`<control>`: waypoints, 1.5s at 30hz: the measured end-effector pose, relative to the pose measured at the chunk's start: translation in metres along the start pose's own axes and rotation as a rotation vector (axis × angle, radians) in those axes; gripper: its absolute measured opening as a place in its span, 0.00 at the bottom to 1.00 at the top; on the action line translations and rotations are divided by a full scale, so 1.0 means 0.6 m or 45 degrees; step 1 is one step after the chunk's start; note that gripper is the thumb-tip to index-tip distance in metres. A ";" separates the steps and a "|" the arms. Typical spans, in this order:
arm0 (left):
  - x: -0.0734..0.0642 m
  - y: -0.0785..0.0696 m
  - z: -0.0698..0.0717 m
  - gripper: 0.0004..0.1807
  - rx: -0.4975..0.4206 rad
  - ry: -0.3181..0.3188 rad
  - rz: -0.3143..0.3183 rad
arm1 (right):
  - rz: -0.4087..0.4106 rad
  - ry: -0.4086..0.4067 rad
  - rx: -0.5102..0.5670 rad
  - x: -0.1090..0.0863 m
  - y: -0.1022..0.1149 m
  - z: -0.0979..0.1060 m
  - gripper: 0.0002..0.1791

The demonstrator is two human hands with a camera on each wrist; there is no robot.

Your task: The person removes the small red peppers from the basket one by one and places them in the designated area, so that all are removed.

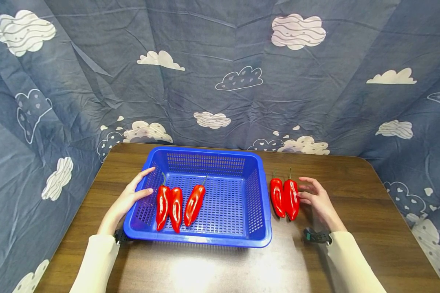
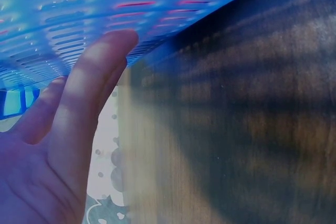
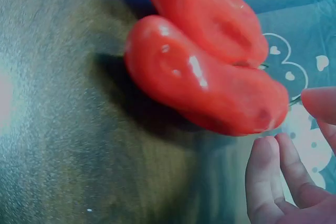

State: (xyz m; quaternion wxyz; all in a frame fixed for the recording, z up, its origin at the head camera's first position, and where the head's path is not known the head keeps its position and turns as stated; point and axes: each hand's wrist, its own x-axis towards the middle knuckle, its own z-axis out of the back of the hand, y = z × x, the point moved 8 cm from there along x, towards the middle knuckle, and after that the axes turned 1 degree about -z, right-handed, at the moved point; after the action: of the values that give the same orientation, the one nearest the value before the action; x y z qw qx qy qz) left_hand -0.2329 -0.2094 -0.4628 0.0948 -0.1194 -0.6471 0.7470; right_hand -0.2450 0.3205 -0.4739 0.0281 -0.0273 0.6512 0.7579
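Observation:
A blue plastic basket (image 1: 229,203) with slotted walls stands on the table. Three long red peppers, among them the right one (image 1: 194,205), lie in its left half, green stems pointing away. My left hand (image 1: 126,199) grips the basket's left side: thumb and a finger reach over the rim, and in the left wrist view other fingers (image 2: 86,77) lie along the outer wall. Right of the basket, two more red peppers lie side by side, a left one (image 1: 277,197) and a right one (image 1: 291,199). Beside the right one is my right hand (image 1: 318,201), fingers loosely bent and holding nothing.
The brown wooden table (image 1: 352,195) runs back to a dark blue cloth (image 1: 205,49) printed with clouds, which also hangs at both sides. The basket's right wall stands close to the pair of peppers. A bright glare lies on the table's front part.

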 end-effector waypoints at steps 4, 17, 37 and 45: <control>-0.002 0.001 -0.002 0.35 -0.045 0.010 0.047 | 0.037 0.016 0.044 -0.004 0.010 0.001 0.21; -0.001 0.003 -0.002 0.35 -0.054 0.012 0.078 | 0.088 0.051 0.069 0.001 0.052 -0.023 0.19; -0.001 0.001 -0.001 0.35 -0.027 0.008 0.063 | 0.132 0.219 0.025 -0.012 0.152 -0.131 0.15; -0.002 0.001 -0.001 0.35 -0.021 0.016 0.062 | 0.113 0.279 0.033 -0.009 0.165 -0.177 0.19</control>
State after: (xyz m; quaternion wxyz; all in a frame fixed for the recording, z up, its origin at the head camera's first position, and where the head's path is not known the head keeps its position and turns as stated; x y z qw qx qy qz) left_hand -0.2317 -0.2089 -0.4634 0.0797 -0.1404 -0.6495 0.7430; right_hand -0.2467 0.2008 -0.3919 -0.0766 -0.0807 0.6606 0.7425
